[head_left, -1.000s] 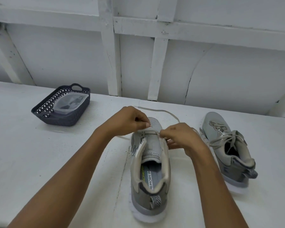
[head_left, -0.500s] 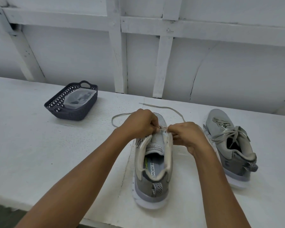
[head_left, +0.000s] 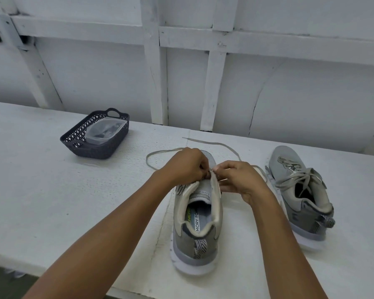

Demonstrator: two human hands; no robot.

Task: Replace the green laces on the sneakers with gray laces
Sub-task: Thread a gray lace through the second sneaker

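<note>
A gray sneaker stands heel toward me on the white table, its throat open. My left hand and my right hand meet over its front eyelets, fingers curled and pinching a gray lace at the eyelet edge. The lace's loose ends loop out on the table beyond the toe. A second gray sneaker sits to the right, laced with a gray lace tied in a bow. My hands hide the near shoe's front eyelets.
A dark lattice basket holding a clear plastic bag stands at the back left of the table. A white wall with wooden framing rises right behind the table. The table's near edge runs across the lower left.
My hands have drawn closer together over the eyelets, and the lace loop on the left has come into view. The camera view shifted slightly, otherwise the shoes stay put.
</note>
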